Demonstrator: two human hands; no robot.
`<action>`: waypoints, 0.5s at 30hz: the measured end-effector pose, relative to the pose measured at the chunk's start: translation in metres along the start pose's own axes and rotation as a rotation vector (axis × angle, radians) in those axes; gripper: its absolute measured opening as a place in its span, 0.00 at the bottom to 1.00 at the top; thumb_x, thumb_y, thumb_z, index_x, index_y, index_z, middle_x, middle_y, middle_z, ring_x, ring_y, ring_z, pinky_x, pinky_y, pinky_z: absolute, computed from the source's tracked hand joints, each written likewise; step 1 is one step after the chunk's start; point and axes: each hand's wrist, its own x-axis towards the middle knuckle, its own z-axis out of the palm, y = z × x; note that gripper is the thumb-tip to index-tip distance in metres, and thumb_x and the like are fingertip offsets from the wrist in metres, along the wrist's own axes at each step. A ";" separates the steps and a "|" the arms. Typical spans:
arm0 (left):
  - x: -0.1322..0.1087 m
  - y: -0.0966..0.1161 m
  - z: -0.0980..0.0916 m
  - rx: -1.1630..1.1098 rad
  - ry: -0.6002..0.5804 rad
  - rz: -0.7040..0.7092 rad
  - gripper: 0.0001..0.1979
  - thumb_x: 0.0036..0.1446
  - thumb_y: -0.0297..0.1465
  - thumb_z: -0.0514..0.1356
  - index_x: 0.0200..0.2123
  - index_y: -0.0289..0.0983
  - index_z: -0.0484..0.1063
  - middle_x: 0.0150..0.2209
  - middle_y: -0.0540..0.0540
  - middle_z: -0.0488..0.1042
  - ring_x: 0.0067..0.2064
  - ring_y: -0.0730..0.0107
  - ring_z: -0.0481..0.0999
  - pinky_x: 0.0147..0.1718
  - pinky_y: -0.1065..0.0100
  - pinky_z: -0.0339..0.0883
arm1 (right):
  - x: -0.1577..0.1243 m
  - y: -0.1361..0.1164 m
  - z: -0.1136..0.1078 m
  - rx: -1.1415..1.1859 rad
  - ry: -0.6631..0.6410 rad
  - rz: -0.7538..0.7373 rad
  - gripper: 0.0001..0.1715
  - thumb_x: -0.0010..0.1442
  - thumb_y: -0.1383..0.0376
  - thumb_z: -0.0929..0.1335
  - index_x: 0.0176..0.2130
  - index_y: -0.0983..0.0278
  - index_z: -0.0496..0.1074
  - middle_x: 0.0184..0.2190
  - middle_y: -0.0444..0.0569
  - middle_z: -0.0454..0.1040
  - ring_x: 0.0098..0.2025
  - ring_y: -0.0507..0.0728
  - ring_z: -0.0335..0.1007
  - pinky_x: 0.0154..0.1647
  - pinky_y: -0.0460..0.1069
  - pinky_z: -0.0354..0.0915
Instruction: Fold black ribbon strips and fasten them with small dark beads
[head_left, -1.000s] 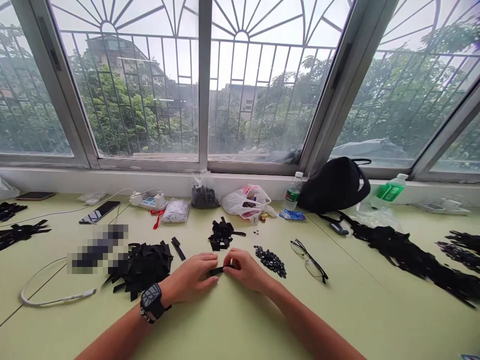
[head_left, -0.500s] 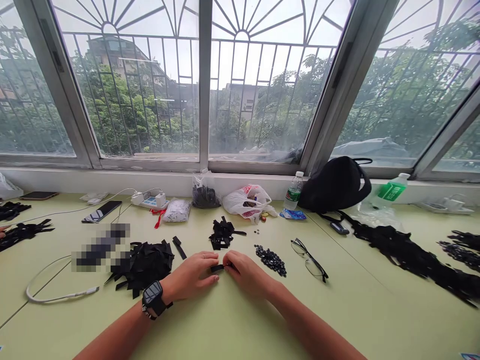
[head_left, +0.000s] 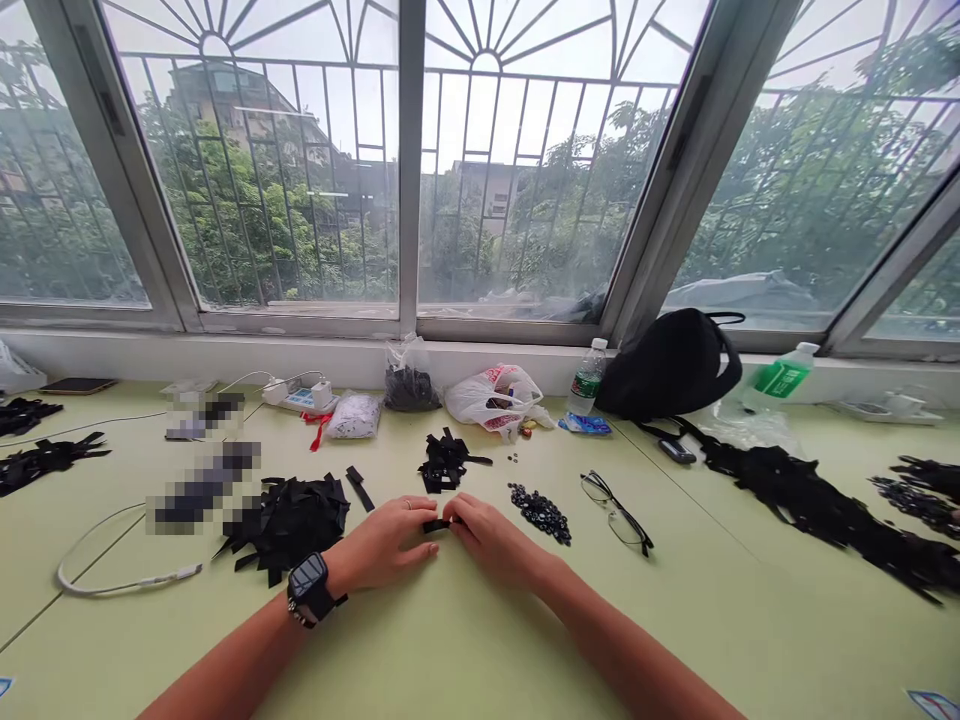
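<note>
A single black strip (head_left: 434, 526) is in hand, and work on it looks under way, not finished, since both hands are at it. The other strips lie in two groups on the table (head_left: 480, 650): a large heap of strips (head_left: 296, 520) just beyond the watch (head_left: 309, 582), and a smaller heap of strips (head_left: 444, 460) straight ahead of the fingers. One lone strip (head_left: 360, 489) lies by itself between them, nearer the large heap. Many small dark round pieces (head_left: 538, 512) are loose in a pile to the right, so a good deal seems left to do; nothing visible settles which heap is done and which is waiting.

The held strip sits low over the table, in the narrow gap between the fingertips of the two hands. The right hand (head_left: 491, 535) has its grip closed, thumb and forefinger pinching the strip's right end. The left hand (head_left: 382, 550) lies at the other end, fingers forward over the strip and thumb apart on the near side; its fingertips are too small and dark against the strip to say whether that grip pinches or merely steadies. The strip's middle shows bare between the hands, pointing from one to the other.
</note>
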 end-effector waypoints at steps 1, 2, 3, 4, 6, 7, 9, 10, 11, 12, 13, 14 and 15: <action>0.000 0.001 -0.001 -0.003 -0.004 0.004 0.22 0.66 0.34 0.66 0.62 0.45 0.75 0.63 0.42 0.75 0.65 0.52 0.72 0.65 0.55 0.68 | 0.000 -0.003 -0.001 -0.018 -0.009 0.002 0.12 0.71 0.73 0.59 0.47 0.61 0.68 0.45 0.50 0.74 0.45 0.58 0.72 0.47 0.52 0.67; 0.000 0.002 -0.001 -0.006 -0.004 0.008 0.22 0.66 0.33 0.65 0.62 0.45 0.75 0.63 0.42 0.75 0.65 0.52 0.72 0.65 0.55 0.68 | 0.000 -0.005 -0.002 -0.032 -0.018 0.005 0.12 0.72 0.73 0.59 0.47 0.61 0.67 0.46 0.50 0.74 0.45 0.58 0.72 0.48 0.53 0.67; 0.000 0.003 -0.002 -0.012 0.000 0.014 0.22 0.66 0.33 0.65 0.62 0.45 0.75 0.63 0.42 0.75 0.65 0.52 0.72 0.65 0.55 0.68 | 0.000 -0.007 -0.003 -0.041 -0.026 0.008 0.12 0.72 0.73 0.58 0.48 0.61 0.67 0.46 0.51 0.75 0.45 0.59 0.72 0.48 0.53 0.68; 0.001 0.004 -0.002 -0.018 0.003 0.022 0.21 0.66 0.33 0.65 0.62 0.45 0.75 0.63 0.42 0.75 0.64 0.52 0.72 0.64 0.55 0.68 | 0.000 -0.009 -0.004 -0.046 -0.032 0.011 0.12 0.72 0.72 0.58 0.48 0.61 0.67 0.47 0.51 0.75 0.46 0.59 0.72 0.49 0.53 0.68; 0.001 0.006 -0.003 -0.028 0.005 0.037 0.20 0.67 0.34 0.64 0.62 0.46 0.75 0.62 0.43 0.75 0.63 0.53 0.73 0.64 0.56 0.69 | 0.000 -0.010 -0.004 -0.056 -0.048 0.018 0.13 0.72 0.73 0.58 0.50 0.61 0.66 0.48 0.52 0.75 0.48 0.59 0.73 0.50 0.53 0.68; 0.001 0.007 -0.003 -0.032 0.007 0.040 0.20 0.68 0.34 0.64 0.61 0.46 0.75 0.62 0.43 0.76 0.63 0.53 0.74 0.64 0.56 0.68 | -0.001 -0.009 -0.004 -0.065 -0.059 0.020 0.13 0.72 0.73 0.58 0.51 0.61 0.65 0.49 0.52 0.75 0.48 0.59 0.73 0.50 0.54 0.68; 0.001 0.008 -0.003 -0.037 0.013 0.043 0.19 0.68 0.35 0.63 0.61 0.46 0.76 0.61 0.43 0.77 0.62 0.54 0.74 0.64 0.57 0.68 | -0.001 -0.007 -0.002 -0.087 -0.074 0.017 0.14 0.71 0.73 0.58 0.52 0.61 0.64 0.50 0.53 0.75 0.48 0.59 0.73 0.50 0.54 0.68; 0.001 0.008 -0.002 -0.039 0.017 0.044 0.18 0.69 0.35 0.63 0.60 0.46 0.76 0.60 0.43 0.77 0.62 0.54 0.74 0.64 0.57 0.68 | -0.002 -0.005 -0.001 -0.094 -0.077 0.015 0.14 0.71 0.73 0.58 0.53 0.61 0.63 0.50 0.53 0.75 0.48 0.60 0.73 0.50 0.53 0.68; 0.001 0.008 -0.002 -0.042 0.022 0.046 0.18 0.69 0.35 0.63 0.60 0.46 0.76 0.59 0.43 0.77 0.62 0.54 0.74 0.64 0.57 0.68 | -0.002 -0.004 -0.001 -0.098 -0.077 0.013 0.15 0.71 0.72 0.58 0.54 0.61 0.63 0.51 0.53 0.75 0.48 0.60 0.73 0.49 0.53 0.68; 0.001 0.008 -0.001 -0.045 0.026 0.050 0.17 0.69 0.35 0.63 0.59 0.46 0.77 0.59 0.42 0.78 0.62 0.54 0.74 0.64 0.57 0.68 | -0.002 -0.003 0.000 -0.099 -0.075 0.008 0.15 0.71 0.72 0.59 0.54 0.61 0.62 0.51 0.53 0.75 0.48 0.60 0.73 0.49 0.53 0.68; 0.001 0.008 -0.001 -0.047 0.030 0.053 0.16 0.69 0.35 0.63 0.58 0.46 0.77 0.58 0.42 0.78 0.61 0.54 0.75 0.64 0.57 0.69 | -0.003 -0.002 0.000 -0.098 -0.073 0.000 0.15 0.71 0.72 0.59 0.54 0.61 0.62 0.51 0.53 0.75 0.48 0.60 0.73 0.49 0.53 0.67; 0.001 0.009 -0.001 -0.045 0.040 0.054 0.15 0.69 0.35 0.63 0.57 0.46 0.78 0.58 0.42 0.78 0.60 0.54 0.75 0.63 0.57 0.69 | -0.003 -0.002 0.000 -0.097 -0.074 -0.009 0.15 0.71 0.73 0.59 0.54 0.61 0.62 0.51 0.53 0.75 0.48 0.59 0.72 0.49 0.53 0.67; 0.001 0.011 -0.001 -0.042 0.053 0.053 0.14 0.68 0.35 0.63 0.56 0.46 0.79 0.57 0.43 0.79 0.60 0.55 0.76 0.62 0.57 0.70 | -0.003 -0.002 0.000 -0.098 -0.076 -0.019 0.15 0.70 0.73 0.58 0.53 0.61 0.63 0.50 0.53 0.75 0.47 0.59 0.72 0.49 0.53 0.67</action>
